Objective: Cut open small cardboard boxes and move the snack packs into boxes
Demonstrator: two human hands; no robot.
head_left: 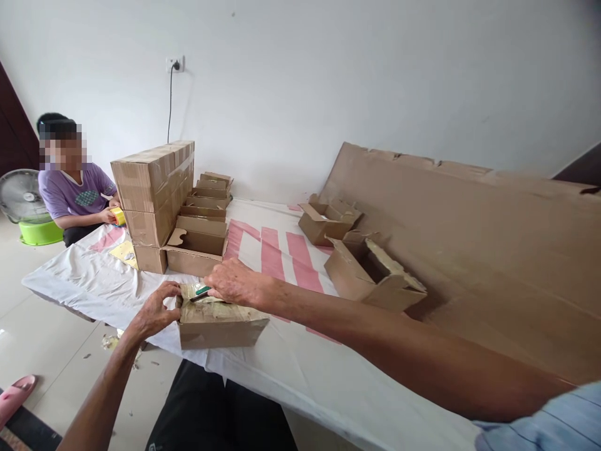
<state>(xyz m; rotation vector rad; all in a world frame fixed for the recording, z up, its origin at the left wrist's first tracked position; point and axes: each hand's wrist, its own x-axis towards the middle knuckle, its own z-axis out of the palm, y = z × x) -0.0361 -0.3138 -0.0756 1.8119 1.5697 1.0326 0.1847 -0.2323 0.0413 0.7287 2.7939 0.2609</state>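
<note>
Cardboard box (218, 322) at lower centre of the frame sits on the white sheet's (300, 369) edge; left hand (153, 313) pinches its flap, right hand (235, 282) presses a green-marked packet (200, 291) inside. Filled boxes (204, 216) and sealed cartons (153, 197) wait upper left; two open boxes (361, 260) lie unfilled.

A stack of taped cartons (153, 194) is set beside open boxes (201, 241). A cardboard sheet (493, 250) is leaned against the wall; a fan (21, 195) is seen behind a seated person (75, 188)
</note>
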